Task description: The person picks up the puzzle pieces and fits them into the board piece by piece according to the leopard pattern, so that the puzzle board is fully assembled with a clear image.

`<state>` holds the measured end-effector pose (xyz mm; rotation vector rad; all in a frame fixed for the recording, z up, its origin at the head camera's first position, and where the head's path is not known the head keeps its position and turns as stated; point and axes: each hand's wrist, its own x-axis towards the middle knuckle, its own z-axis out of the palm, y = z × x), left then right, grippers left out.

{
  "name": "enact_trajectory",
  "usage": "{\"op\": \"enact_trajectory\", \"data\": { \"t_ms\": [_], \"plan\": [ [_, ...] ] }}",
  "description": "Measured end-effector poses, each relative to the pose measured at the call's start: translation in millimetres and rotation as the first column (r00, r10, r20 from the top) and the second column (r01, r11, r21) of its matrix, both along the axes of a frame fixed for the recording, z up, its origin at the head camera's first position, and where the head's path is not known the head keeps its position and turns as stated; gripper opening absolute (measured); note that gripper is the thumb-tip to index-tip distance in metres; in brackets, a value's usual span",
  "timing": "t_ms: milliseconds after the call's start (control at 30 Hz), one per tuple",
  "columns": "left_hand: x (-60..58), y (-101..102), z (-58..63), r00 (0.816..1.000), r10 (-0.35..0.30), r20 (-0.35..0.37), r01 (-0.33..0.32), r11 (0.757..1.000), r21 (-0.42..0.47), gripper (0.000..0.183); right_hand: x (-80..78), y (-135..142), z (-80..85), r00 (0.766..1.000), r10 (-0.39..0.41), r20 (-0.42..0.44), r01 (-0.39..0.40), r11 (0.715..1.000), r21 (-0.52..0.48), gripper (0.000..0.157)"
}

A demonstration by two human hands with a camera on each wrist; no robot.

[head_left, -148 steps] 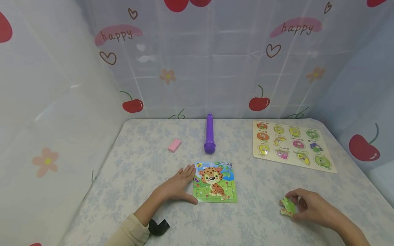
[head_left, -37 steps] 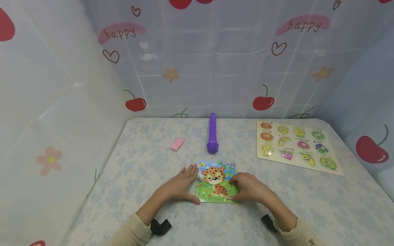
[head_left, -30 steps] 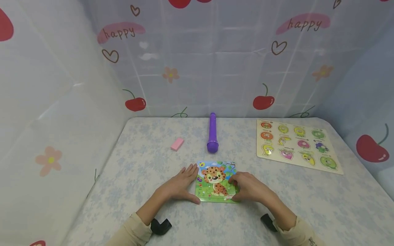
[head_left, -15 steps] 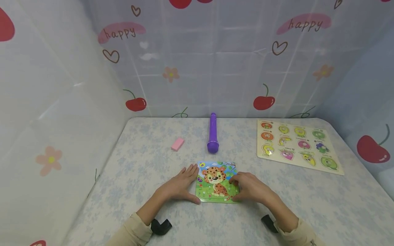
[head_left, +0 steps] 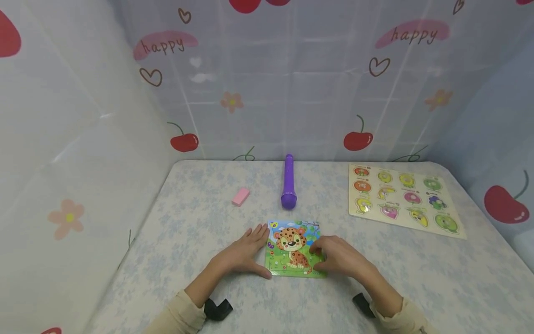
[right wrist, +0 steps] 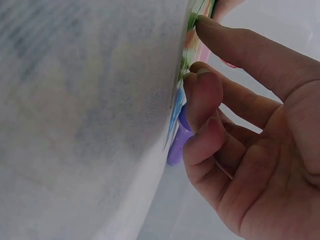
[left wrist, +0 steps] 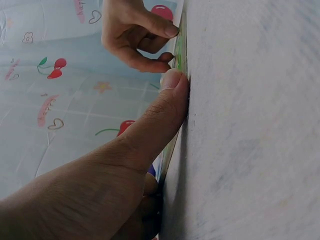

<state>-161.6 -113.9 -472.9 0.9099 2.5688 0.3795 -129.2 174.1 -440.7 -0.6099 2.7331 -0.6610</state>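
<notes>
A square jigsaw puzzle [head_left: 292, 248] with a cartoon leopard lies on the table, its picture filled in. My left hand [head_left: 244, 254] rests flat along its left edge, fingers straight and thumb [left wrist: 170, 95] against the lower left corner. At the lower right, my right hand [head_left: 340, 256] pinches a green puzzle piece [head_left: 314, 260] seated in the picture, thumb below and curled fingertips above. In the right wrist view the thumb [right wrist: 212, 32] and index fingertip touch the puzzle surface; the other fingers curl beside it. The hand partly hides the puzzle's right side.
Behind the puzzle lie a purple toy microphone [head_left: 289, 183] and a small pink block [head_left: 240, 196]. A fruit peg board [head_left: 400, 220] lies at the back right. Printed curtains [head_left: 267, 93] hang at the back and sides of the table [head_left: 200, 213].
My right hand has carried the green piece from the right side of the table to the puzzle's lower right. The piece, earlier slightly raised, now lies level. The left hand has stayed in place.
</notes>
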Motion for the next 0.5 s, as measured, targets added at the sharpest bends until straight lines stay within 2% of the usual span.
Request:
{"op": "enact_trajectory", "data": {
  "t_ms": [267,433,500],
  "plan": [
    [3.4,0.4,-3.6,1.0,-0.003,0.015,0.003,1.0,-0.011,0.124,5.3,-2.9,-0.9,1.0,-0.013,0.026,0.013,1.0,-0.009,0.032],
    [5.2,-3.3,-2.6,0.999,-0.032,0.008,0.032,0.999,0.004,0.124,9.0,-3.3,3.7,0.999,-0.031,-0.028,0.031,0.999,-0.015,0.038],
    [5.3,-6.3,-0.4,0.999,-0.043,0.006,0.043,0.999,0.027,0.121,10.5,-1.4,7.5,0.993,-0.065,-0.097,0.064,0.998,-0.009,0.044]
  ]
}}
